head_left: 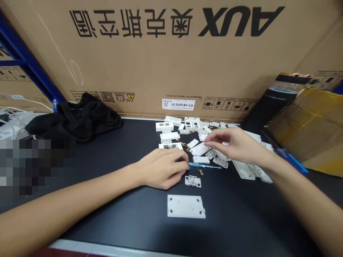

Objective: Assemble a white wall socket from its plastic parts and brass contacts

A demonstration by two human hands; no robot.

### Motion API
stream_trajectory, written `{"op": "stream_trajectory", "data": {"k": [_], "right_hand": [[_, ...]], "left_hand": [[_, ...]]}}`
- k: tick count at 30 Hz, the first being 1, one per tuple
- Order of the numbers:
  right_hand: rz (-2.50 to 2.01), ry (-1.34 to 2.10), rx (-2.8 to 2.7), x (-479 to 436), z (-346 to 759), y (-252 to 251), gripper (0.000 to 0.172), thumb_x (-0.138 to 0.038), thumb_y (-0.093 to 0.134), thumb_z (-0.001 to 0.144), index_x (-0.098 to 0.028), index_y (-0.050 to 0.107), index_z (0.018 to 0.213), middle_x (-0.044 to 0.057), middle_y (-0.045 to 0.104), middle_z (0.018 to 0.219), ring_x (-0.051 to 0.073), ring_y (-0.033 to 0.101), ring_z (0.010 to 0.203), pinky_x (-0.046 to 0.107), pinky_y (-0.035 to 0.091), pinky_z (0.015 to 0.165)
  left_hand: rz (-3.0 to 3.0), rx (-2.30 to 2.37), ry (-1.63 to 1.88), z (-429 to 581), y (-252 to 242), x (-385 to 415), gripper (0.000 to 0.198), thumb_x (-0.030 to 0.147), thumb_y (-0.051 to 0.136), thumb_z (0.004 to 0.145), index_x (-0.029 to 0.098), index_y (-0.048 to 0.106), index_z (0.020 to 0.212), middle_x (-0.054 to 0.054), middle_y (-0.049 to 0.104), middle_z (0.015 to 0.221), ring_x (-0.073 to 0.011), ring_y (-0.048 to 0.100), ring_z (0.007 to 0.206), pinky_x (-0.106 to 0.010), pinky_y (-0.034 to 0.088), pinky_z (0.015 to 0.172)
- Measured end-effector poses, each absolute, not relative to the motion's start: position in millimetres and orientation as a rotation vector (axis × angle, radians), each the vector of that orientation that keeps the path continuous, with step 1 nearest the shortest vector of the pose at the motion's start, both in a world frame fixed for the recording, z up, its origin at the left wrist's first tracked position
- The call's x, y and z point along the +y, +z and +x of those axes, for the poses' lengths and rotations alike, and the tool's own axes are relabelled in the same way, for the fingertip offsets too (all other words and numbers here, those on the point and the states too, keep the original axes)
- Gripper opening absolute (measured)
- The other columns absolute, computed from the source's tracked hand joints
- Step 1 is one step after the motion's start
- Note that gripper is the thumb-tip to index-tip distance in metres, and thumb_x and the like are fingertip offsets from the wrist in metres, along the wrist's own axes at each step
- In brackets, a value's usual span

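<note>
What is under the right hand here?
White plastic parts lie scattered on the black table beneath the right hand, which is held over them. The hand covers some pieces, and whether the fingertips pinch anything cannot be told.

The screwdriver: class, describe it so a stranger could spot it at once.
Below the big AUX cardboard box lies a black table. At the left hand, among white plastic parts, lies the screwdriver: the only slim thing with a blue handle.

One blue screwdriver (203,165), one flat white plate (185,206), one black cloth (80,117), one AUX carton (171,64)
</note>
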State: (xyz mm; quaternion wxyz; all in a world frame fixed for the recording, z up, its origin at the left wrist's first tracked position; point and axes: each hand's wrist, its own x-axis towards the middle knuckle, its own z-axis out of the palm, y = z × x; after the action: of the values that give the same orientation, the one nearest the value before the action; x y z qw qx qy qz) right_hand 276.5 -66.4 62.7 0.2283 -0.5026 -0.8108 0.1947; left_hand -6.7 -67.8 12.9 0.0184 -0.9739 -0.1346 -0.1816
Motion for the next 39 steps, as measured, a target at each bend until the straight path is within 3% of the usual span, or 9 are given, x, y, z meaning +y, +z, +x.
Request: {"op": "stream_trajectory", "data": {"k": [5, 8, 12, 19, 27, 31, 39], "right_hand": [[-1.206, 0.759, -2.067, -94, 249, 61, 0.015, -0.036, 0.070, 0.091, -0.023, 0.078, 0.088, 0.003, 0.079, 0.088, 0.018, 0.071, 0.078, 0.030, 0.055, 0.072], [-1.108, 0.809, -2.033, -105, 226, 63, 0.013, -0.029, 0.068, 0.093, -0.022, 0.076, 0.086, 0.002, 0.077, 0.083, 0.017, 0.069, 0.074, 0.028, 0.054, 0.068], [-1.009, 0.859, -2.079, -110, 214, 56, 0.016, -0.021, 0.062, 0.095, -0.020, 0.072, 0.083, -0.001, 0.074, 0.077, 0.012, 0.066, 0.069, 0.024, 0.051, 0.065], [-1.095, 0.974, -1.995, -114, 212, 51, 0.019, -0.027, 0.054, 0.101, -0.019, 0.065, 0.087, -0.001, 0.070, 0.074, 0.011, 0.065, 0.066, 0.022, 0.047, 0.060], [-1.046, 0.698, -1.960, -112, 213, 54, 0.031, -0.033, 0.047, 0.106, -0.021, 0.053, 0.078, -0.003, 0.057, 0.067, 0.011, 0.054, 0.060, 0.024, 0.042, 0.060], [-0.991, 0.485, -1.991, -109, 214, 51, 0.027, -0.027, 0.045, 0.106, -0.021, 0.049, 0.080, -0.003, 0.052, 0.069, 0.012, 0.048, 0.061, 0.025, 0.038, 0.058], [-0.792, 0.164, -2.072, -108, 207, 42, 0.021, -0.012, 0.045, 0.100, -0.022, 0.047, 0.081, 0.000, 0.050, 0.070, 0.015, 0.041, 0.065, 0.030, 0.035, 0.059]], "left_hand": [[-2.840, -0.329, -1.035, -2, 10, -68, 0.011, 0.021, 0.058, 0.100, 0.016, 0.064, 0.108, -0.006, 0.072, 0.099, -0.0170, 0.068, 0.085, -0.029, 0.056, 0.072], [-2.741, -0.241, -1.317, 0, 7, -68, 0.017, 0.019, 0.069, 0.095, 0.014, 0.061, 0.109, -0.006, 0.073, 0.089, -0.0158, 0.068, 0.075, -0.028, 0.054, 0.066], [-2.762, -0.201, -1.477, -3, 3, -68, 0.023, 0.010, 0.072, 0.091, 0.014, 0.061, 0.111, -0.003, 0.072, 0.083, -0.0131, 0.067, 0.071, -0.025, 0.053, 0.065], [-2.771, -0.324, -1.612, 0, 0, -64, 0.027, 0.007, 0.073, 0.090, 0.014, 0.063, 0.114, -0.006, 0.071, 0.088, -0.0144, 0.065, 0.074, -0.028, 0.056, 0.066], [-2.755, -0.383, -1.832, 21, 4, -60, 0.015, 0.008, 0.066, 0.095, 0.014, 0.064, 0.108, -0.005, 0.070, 0.086, -0.0158, 0.066, 0.077, -0.029, 0.058, 0.070], [-2.739, -0.354, -1.892, 30, 6, -58, 0.015, 0.003, 0.058, 0.095, 0.014, 0.063, 0.103, -0.005, 0.066, 0.082, -0.0152, 0.063, 0.074, -0.027, 0.056, 0.067], [-2.835, -0.243, -1.896, 32, 8, -59, 0.012, 0.011, 0.047, 0.100, 0.018, 0.056, 0.096, -0.005, 0.055, 0.077, -0.0171, 0.051, 0.070, -0.033, 0.050, 0.064]]}}
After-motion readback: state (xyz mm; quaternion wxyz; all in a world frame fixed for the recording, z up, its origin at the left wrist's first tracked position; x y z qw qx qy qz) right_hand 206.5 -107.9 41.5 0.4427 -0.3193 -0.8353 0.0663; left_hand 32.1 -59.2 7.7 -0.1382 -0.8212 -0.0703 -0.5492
